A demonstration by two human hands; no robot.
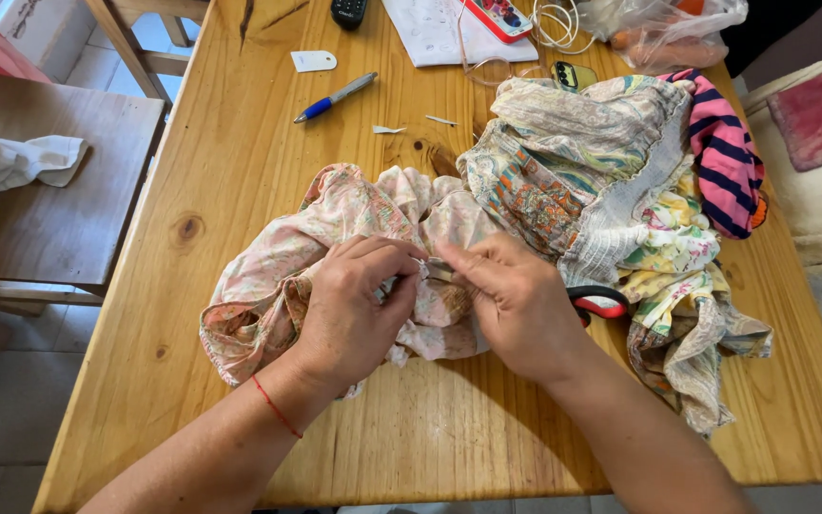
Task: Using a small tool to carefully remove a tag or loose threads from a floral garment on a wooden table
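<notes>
Pinching a fold of the pink floral garment (335, 238) between both hands, the person works at the middle of the wooden table (240, 171); the garment is the landmark here. Far left of it, off the table, a white cloth (21, 162) lies on a wooden chair (59, 219). Up-left of the garment sit a small white tag (313, 61) and a blue pen (335, 96), well apart from it. On the garment itself, left hand (349, 309), red thread bracelet at the wrist, is curled shut, fingertips gripping a bunched edge of the fabric. Just right of it and touching the same fold, right hand (516, 305) is closed too, thumb and fingers nipping the fabric plus something thin and pale; cannot tell whether that is a needle, elastic or a pin. Just right of that hand, red-handled scissors (601, 303) lie partly hidden, not held. Right of the garment, touching it, a heap of patterned clothes (601, 181) with a pink-and-navy striped piece (730, 152) at its far edge. Above the garment, at the table's far end: papers (430, 33), phone (497, 17), plastic bag (668, 33). Progress judgement: garment work looks midway, fabric gathered and in hand, heap beside it apparently untouched, no finished piece set apart.
</notes>
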